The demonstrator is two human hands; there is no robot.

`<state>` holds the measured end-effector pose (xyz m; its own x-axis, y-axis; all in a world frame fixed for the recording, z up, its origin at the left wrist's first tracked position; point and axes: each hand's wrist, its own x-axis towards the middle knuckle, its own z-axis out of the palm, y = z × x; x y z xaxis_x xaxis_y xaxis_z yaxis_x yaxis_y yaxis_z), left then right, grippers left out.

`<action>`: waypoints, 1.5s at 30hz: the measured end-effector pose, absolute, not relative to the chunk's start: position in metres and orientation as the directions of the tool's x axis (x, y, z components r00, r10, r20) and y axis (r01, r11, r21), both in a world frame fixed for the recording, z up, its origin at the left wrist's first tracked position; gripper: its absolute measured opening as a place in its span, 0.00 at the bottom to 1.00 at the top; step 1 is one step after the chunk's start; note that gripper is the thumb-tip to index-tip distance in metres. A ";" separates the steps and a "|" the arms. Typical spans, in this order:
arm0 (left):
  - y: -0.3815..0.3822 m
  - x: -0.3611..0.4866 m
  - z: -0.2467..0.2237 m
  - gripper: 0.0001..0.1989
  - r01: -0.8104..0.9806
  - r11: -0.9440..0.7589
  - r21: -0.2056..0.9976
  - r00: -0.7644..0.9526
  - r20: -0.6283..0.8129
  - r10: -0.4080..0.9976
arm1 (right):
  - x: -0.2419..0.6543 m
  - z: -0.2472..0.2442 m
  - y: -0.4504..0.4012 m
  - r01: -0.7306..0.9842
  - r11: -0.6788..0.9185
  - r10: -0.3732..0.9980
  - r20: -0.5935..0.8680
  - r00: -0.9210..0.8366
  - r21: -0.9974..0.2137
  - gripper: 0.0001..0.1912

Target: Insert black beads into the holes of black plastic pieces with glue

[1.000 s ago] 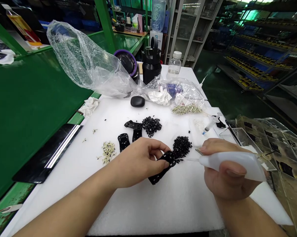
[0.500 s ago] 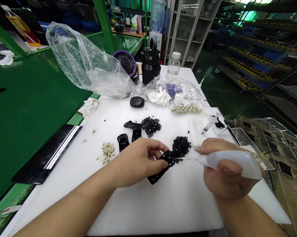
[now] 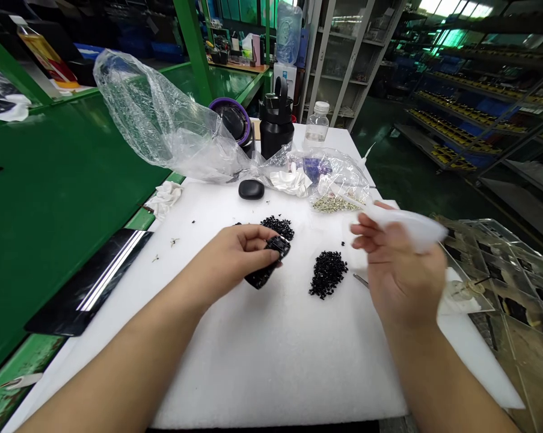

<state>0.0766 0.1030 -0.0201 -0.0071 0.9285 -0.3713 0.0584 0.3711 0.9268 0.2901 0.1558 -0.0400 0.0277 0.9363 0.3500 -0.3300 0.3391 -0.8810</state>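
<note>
- Black and glossy, a small moulded piece (image 3: 263,275) sits tilted in the person's left hand (image 3: 233,255), above the white foam sheet (image 3: 275,361); its far end is mostly hidden by the fingers.
- The left thumb and fingers pinch this piece between them, the thumb lying across its near side.
- Just beyond the left hand, a heap of small black bits (image 3: 279,226) lies on the sheet, partly covered from view.
- A second black heap (image 3: 329,273) lies to the right, between the two hands and apart from both.
- The right hand (image 3: 401,270) grasps a white squeeze bottle (image 3: 418,227) in the air, thumb against it and other fingers partly extended; motion blurs both, and the narrow nozzle points forward and left.
- A thin metal tool (image 3: 360,279) shows beside the right hand, partly hidden behind it.
- Farther forward lie a rounded black case (image 3: 251,189) and a clear plastic bag (image 3: 172,126) with pale bits and crumpled white tissue showing through one end.
- Behind the bag stand a black flask (image 3: 275,135) with a looped handle and a white-capped clear bottle (image 3: 316,125).
- A clear compartment box (image 3: 501,264) lies at the right.
</note>
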 end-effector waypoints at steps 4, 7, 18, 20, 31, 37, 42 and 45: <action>0.104 0.071 -0.019 0.14 0.024 0.345 0.938 -0.069 -0.343 0.937 | 0.280 -0.045 0.174 -0.310 -0.055 0.945 0.052 -0.324 -0.949 0.16; 0.103 0.075 -0.022 0.13 0.071 0.335 0.939 -0.028 -0.334 0.942 | 0.275 -0.054 0.184 -0.031 0.097 0.941 0.102 -0.322 -0.995 0.16; 0.098 0.081 -0.024 0.14 0.335 0.293 0.895 0.086 -0.339 0.937 | 0.268 -0.072 0.190 0.567 0.406 0.905 0.228 -0.360 -0.717 0.09; 0.098 0.082 -0.023 0.14 0.363 0.283 0.888 0.109 -0.342 0.933 | 0.271 -0.073 0.191 0.577 0.402 0.907 0.227 -0.354 -0.711 0.09; 0.097 0.084 -0.029 0.11 0.402 0.228 0.887 0.181 -0.320 0.930 | 0.279 -0.060 0.178 0.579 0.456 0.886 0.286 -0.365 -0.676 0.20; 0.098 0.084 -0.019 0.12 0.387 0.238 0.891 0.169 -0.322 0.931 | 0.300 -0.040 0.152 0.571 0.613 0.704 0.051 -0.708 -0.546 0.08; 0.096 0.084 -0.023 0.11 0.387 0.212 0.897 0.167 -0.294 0.941 | 0.297 -0.045 0.147 0.556 0.676 0.620 -0.035 -0.784 -0.484 0.10; 0.095 0.083 -0.026 0.10 0.403 0.204 0.892 0.185 -0.297 0.937 | 0.290 -0.050 0.144 0.586 0.680 0.628 -0.062 -0.775 -0.440 0.08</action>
